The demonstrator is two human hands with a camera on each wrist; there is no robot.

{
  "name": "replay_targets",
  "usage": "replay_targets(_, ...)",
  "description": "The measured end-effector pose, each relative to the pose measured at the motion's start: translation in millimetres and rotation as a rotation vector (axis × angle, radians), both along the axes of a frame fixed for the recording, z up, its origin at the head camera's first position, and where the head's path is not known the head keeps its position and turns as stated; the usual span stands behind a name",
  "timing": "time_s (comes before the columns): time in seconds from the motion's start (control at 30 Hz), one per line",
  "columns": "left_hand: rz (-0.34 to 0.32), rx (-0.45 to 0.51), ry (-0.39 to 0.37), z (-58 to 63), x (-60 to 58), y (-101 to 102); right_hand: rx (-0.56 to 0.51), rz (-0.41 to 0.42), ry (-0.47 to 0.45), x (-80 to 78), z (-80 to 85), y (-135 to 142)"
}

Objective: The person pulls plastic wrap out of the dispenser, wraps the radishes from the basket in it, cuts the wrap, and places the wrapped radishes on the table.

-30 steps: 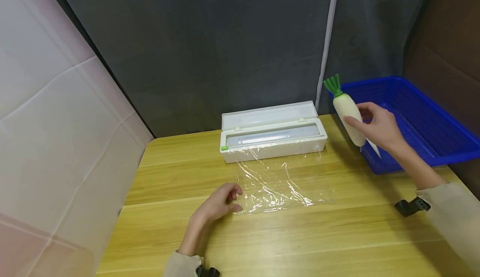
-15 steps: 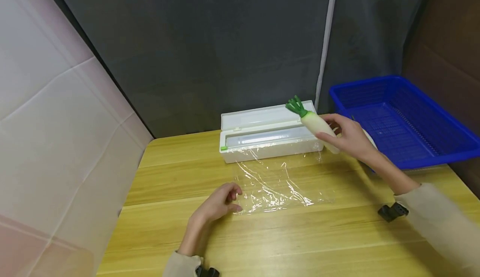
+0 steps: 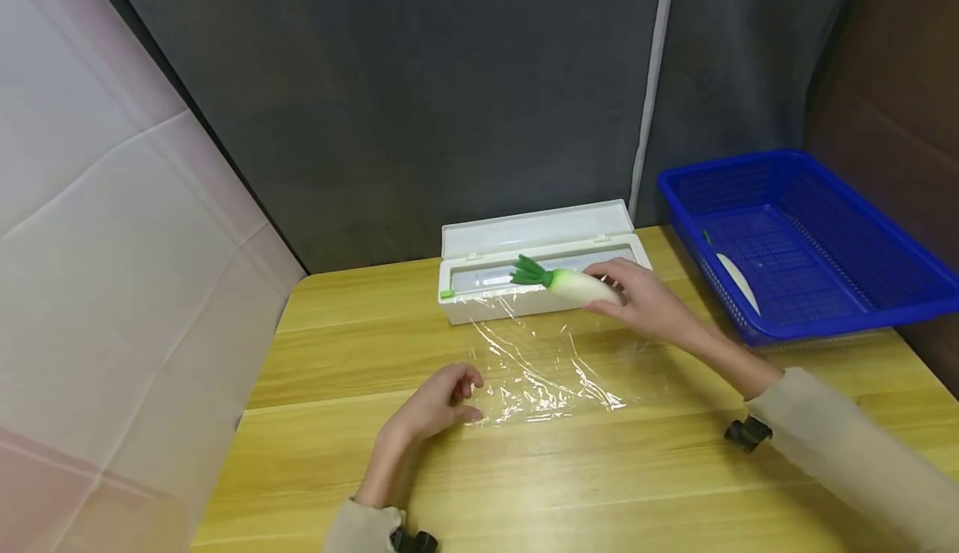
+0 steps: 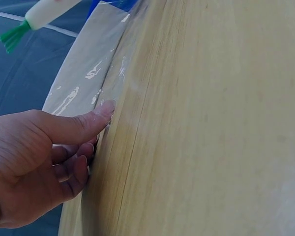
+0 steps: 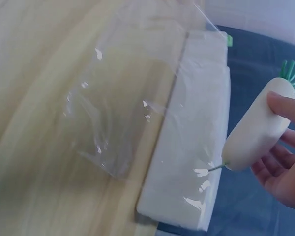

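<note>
My right hand (image 3: 637, 295) grips a white radish (image 3: 580, 287) with a green leafy top, thumb on one side and fingers on the other. The radish hangs over the front of the white cling film box (image 3: 547, 303), leaves pointing left. In the right wrist view its thin root (image 5: 216, 168) points down-left. A sheet of clear cling film (image 3: 550, 378) runs from the box onto the table. My left hand (image 3: 438, 403) rests at the film's left edge, thumb and loosely bent fingers apart. In the left wrist view the thumb (image 4: 96, 120) touches the film.
A blue basket (image 3: 862, 320) stands at the right; inside lies another white, green-topped item (image 3: 737, 282). The box's lid (image 3: 539, 228) stands raised behind it, near a dark curtain (image 3: 419, 103). A pale sheet (image 3: 127, 245) borders the wooden table (image 3: 315, 470) on the left.
My right hand has carried the radish left from the basket to over the cling film box, and the radish has turned from steep to nearly level. The left hand has stayed in place.
</note>
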State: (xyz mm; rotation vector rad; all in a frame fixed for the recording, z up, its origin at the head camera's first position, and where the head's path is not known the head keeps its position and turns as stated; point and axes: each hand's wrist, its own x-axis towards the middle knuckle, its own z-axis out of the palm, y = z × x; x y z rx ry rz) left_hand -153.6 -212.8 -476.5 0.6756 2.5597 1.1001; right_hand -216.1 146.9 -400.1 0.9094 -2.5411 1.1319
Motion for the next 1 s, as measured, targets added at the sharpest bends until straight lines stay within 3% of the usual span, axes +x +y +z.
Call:
replay_targets(0.23,0.003,0.001,-0.006,0.1,-0.8,-1,0.059,0.042,0.035,2.6,-17.6,-18)
replay_targets(0.77,0.003,0.004,0.003,0.7,-1.3,-1,0.194,0.051,-0.098,8.4,-45.3,-49)
replay_targets(1.0,0.015,0.002,-0.012,0.9,-1.0,0,0.249,0.031,-0.091,7.1,-54.9,-49)
